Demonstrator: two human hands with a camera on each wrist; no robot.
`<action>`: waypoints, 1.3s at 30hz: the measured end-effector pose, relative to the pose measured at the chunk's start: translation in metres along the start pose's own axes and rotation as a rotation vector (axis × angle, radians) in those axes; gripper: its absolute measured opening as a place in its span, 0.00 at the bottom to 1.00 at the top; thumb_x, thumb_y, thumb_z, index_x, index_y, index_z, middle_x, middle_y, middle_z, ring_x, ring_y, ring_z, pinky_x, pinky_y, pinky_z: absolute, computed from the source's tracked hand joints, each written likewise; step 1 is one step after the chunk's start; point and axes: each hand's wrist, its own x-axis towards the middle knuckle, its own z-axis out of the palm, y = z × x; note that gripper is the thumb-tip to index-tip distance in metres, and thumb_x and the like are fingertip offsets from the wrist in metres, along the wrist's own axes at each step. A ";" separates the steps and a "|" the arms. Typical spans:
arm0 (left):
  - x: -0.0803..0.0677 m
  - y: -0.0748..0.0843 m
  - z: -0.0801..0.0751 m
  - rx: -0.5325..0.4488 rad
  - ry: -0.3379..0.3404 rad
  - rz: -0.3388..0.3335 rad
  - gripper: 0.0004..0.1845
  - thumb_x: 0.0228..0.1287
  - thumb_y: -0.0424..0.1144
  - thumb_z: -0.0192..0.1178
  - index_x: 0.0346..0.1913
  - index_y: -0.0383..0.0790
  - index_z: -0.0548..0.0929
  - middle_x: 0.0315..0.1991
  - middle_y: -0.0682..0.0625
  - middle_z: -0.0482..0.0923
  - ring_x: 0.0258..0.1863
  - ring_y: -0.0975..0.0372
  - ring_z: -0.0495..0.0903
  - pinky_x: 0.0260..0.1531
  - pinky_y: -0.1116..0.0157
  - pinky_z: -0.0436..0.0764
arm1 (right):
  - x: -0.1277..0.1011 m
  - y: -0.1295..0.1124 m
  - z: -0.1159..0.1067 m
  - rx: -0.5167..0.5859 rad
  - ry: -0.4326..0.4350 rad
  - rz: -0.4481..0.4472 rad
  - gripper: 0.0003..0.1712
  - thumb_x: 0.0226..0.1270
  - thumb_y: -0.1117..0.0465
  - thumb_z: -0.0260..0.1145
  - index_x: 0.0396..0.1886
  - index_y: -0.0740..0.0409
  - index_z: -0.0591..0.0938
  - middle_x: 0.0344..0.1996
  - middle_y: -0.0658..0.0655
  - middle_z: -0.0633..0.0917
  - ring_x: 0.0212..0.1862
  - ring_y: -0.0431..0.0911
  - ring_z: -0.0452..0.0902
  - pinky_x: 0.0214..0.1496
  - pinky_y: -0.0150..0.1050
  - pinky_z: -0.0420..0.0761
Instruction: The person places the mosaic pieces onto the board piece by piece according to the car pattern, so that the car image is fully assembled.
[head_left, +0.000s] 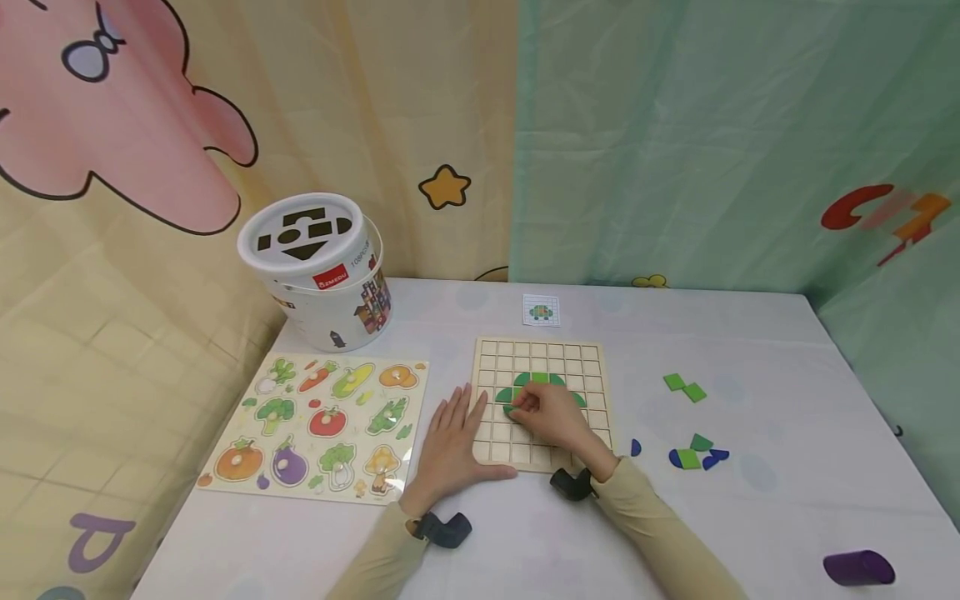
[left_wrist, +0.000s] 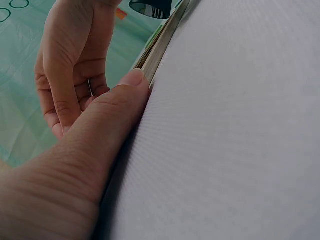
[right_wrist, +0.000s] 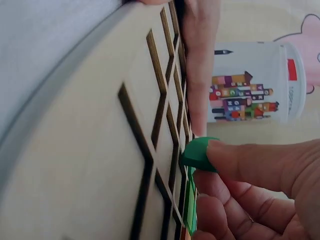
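A wooden grid board (head_left: 495,433) lies on the table with green tiles (head_left: 539,377) set in its cells in a domed pattern. My left hand (head_left: 452,446) rests at the board's left front corner, fingers straight along the side and thumb against the front edge. Over the board, my right hand (head_left: 553,412) pinches a dark green rounded tile (right_wrist: 199,154) between thumb and fingers, close above the grid in the right wrist view. Part of the pattern is hidden beneath that hand. Behind the board lies a small picture card (head_left: 541,311) showing a green gridded figure.
Right of the board lie loose green squares (head_left: 695,392), a dark green tile (head_left: 701,442) and blue pieces (head_left: 636,447). A vegetable puzzle (head_left: 307,450) lies at left, a white lidded bucket (head_left: 322,308) behind it. A purple cylinder (head_left: 858,568) is at the front right.
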 end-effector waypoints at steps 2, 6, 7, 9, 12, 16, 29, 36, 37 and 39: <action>0.000 0.000 0.000 -0.004 0.002 0.003 0.66 0.38 0.82 0.53 0.75 0.43 0.50 0.75 0.43 0.42 0.73 0.54 0.37 0.70 0.58 0.37 | 0.002 -0.003 0.003 0.003 0.007 0.001 0.07 0.56 0.60 0.73 0.24 0.53 0.81 0.19 0.43 0.78 0.23 0.37 0.72 0.26 0.34 0.74; 0.000 0.000 0.000 0.002 0.002 0.005 0.66 0.38 0.82 0.54 0.75 0.43 0.50 0.75 0.43 0.42 0.73 0.54 0.37 0.70 0.58 0.37 | 0.005 -0.007 0.007 -0.010 0.018 -0.021 0.07 0.56 0.60 0.72 0.24 0.53 0.82 0.19 0.43 0.79 0.23 0.37 0.72 0.26 0.35 0.74; 0.000 0.000 0.000 0.002 0.003 0.007 0.66 0.38 0.82 0.54 0.75 0.43 0.50 0.75 0.42 0.42 0.73 0.54 0.37 0.70 0.58 0.37 | 0.005 -0.008 0.007 -0.013 0.019 -0.023 0.07 0.56 0.60 0.72 0.24 0.53 0.82 0.19 0.43 0.79 0.23 0.37 0.72 0.26 0.35 0.74; 0.001 0.000 0.000 0.006 0.006 0.009 0.65 0.38 0.82 0.54 0.75 0.43 0.50 0.75 0.42 0.42 0.73 0.54 0.37 0.70 0.57 0.37 | 0.007 -0.009 0.009 -0.022 0.019 -0.018 0.07 0.57 0.60 0.72 0.24 0.52 0.82 0.19 0.43 0.79 0.23 0.37 0.72 0.25 0.35 0.73; 0.001 0.000 0.000 0.001 0.015 0.016 0.65 0.38 0.81 0.55 0.75 0.43 0.51 0.75 0.42 0.43 0.73 0.53 0.38 0.70 0.57 0.38 | 0.009 -0.009 0.011 -0.039 0.017 0.001 0.07 0.57 0.59 0.72 0.23 0.51 0.82 0.19 0.42 0.78 0.23 0.36 0.72 0.25 0.34 0.73; 0.001 0.000 0.000 0.005 0.019 0.016 0.65 0.38 0.81 0.54 0.75 0.42 0.51 0.75 0.42 0.43 0.73 0.53 0.39 0.70 0.57 0.38 | 0.010 -0.009 0.011 -0.076 0.024 0.001 0.08 0.56 0.59 0.73 0.22 0.50 0.81 0.18 0.42 0.77 0.21 0.36 0.71 0.23 0.34 0.72; 0.000 0.000 -0.002 -0.003 0.016 0.016 0.65 0.38 0.81 0.55 0.75 0.42 0.51 0.75 0.41 0.43 0.73 0.53 0.39 0.70 0.57 0.39 | 0.011 -0.007 0.010 -0.110 0.030 -0.054 0.09 0.54 0.60 0.74 0.20 0.52 0.81 0.16 0.42 0.77 0.20 0.35 0.70 0.22 0.32 0.72; 0.001 0.000 -0.001 0.002 0.002 0.007 0.66 0.38 0.81 0.54 0.75 0.43 0.50 0.75 0.42 0.43 0.73 0.53 0.38 0.70 0.58 0.37 | 0.010 -0.008 0.009 -0.116 0.011 -0.011 0.11 0.48 0.57 0.78 0.22 0.52 0.82 0.16 0.42 0.75 0.21 0.37 0.69 0.23 0.34 0.71; 0.001 0.000 -0.001 0.002 0.002 0.006 0.66 0.38 0.81 0.54 0.75 0.43 0.50 0.75 0.42 0.43 0.73 0.53 0.38 0.70 0.58 0.37 | 0.010 -0.008 0.009 -0.114 0.011 -0.011 0.11 0.48 0.57 0.78 0.22 0.52 0.82 0.17 0.43 0.75 0.21 0.37 0.69 0.23 0.34 0.71; 0.001 0.000 -0.001 0.002 0.001 0.005 0.66 0.38 0.81 0.54 0.75 0.44 0.50 0.75 0.42 0.42 0.73 0.53 0.38 0.70 0.58 0.37 | 0.010 -0.008 0.009 -0.113 0.012 -0.012 0.11 0.48 0.57 0.78 0.23 0.53 0.82 0.17 0.43 0.75 0.21 0.37 0.69 0.22 0.34 0.71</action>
